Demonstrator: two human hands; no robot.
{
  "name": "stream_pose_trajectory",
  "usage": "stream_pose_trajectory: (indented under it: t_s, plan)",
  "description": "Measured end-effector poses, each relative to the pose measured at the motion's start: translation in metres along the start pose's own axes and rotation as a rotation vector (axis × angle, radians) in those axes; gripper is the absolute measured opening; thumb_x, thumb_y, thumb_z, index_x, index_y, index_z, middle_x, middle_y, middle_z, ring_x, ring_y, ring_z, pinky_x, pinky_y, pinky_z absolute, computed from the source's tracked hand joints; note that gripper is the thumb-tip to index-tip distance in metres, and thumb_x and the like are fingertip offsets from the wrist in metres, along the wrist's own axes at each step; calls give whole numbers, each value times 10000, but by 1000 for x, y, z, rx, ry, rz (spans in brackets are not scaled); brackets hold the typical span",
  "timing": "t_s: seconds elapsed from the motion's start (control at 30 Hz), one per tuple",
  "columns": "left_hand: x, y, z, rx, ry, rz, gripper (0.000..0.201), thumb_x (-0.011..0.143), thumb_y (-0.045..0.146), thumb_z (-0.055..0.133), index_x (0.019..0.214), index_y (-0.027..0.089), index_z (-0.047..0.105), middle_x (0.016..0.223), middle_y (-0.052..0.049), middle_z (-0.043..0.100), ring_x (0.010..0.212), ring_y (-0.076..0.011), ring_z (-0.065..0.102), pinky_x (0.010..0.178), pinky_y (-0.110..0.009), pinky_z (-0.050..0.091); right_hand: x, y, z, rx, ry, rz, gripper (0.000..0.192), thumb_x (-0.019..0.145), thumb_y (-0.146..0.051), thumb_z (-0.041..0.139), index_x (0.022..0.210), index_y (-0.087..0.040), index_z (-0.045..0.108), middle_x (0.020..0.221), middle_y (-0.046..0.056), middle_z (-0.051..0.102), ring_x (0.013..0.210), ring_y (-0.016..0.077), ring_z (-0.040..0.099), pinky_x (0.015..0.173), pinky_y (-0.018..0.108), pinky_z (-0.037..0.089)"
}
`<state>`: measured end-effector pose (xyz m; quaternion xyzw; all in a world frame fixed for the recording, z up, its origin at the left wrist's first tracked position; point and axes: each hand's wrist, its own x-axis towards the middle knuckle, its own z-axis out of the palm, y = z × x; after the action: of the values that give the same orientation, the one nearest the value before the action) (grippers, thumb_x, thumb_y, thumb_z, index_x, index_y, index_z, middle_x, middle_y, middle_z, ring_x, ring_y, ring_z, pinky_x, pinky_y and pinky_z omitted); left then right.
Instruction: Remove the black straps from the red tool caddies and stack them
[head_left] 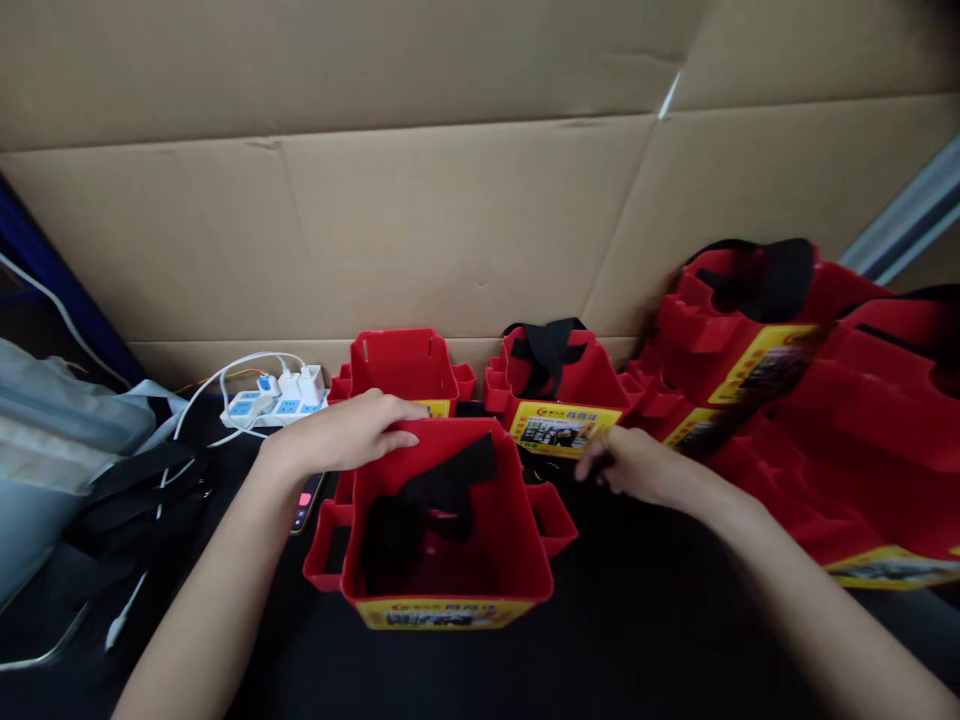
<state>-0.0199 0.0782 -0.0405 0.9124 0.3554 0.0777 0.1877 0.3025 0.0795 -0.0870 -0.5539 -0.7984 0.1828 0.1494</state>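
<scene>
Your left hand [349,432] grips the far rim of the red tote [450,535], opening upward; behind it stand two more totes [559,395]. Your right hand [634,465], fingers curled, beside it; grip unclear.

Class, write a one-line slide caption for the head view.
Left hand grips red bin's rim; right hand rests beside it.
</scene>
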Motion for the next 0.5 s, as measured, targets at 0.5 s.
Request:
stream_pose_trajectory:
  t_s: [0.5]
  plan:
    - [1,4,2,-107,31,30,197,859,267,431,881,180,606,776,-13,629,722,-148,549,650,-242,389,34,-43,12,6,-155,-489,286,892,-281,393,986,-170,639,939,51,658,868,168,600,783,291,449]
